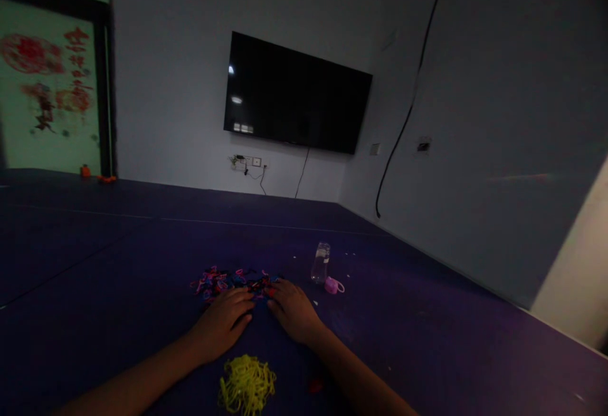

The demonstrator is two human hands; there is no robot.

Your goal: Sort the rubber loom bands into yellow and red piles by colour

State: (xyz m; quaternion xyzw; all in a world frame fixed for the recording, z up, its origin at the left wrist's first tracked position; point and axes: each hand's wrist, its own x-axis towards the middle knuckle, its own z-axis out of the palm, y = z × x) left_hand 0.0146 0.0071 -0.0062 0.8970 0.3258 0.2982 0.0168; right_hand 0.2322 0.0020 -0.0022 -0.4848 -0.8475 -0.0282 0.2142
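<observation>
In the head view, a pile of multicoloured bands (216, 282) is seen on the purple surface (118, 264). Its near edge is met by the left hand (223, 322) and right hand (295, 309), whose fingers are laid open, thumbs apart, with nothing seen gripped. Yellow bands (247, 383) are heaped between the forearms. Beyond the right hand, a clear bottle (320, 265) is placed beside a pink lid (331, 285).
</observation>
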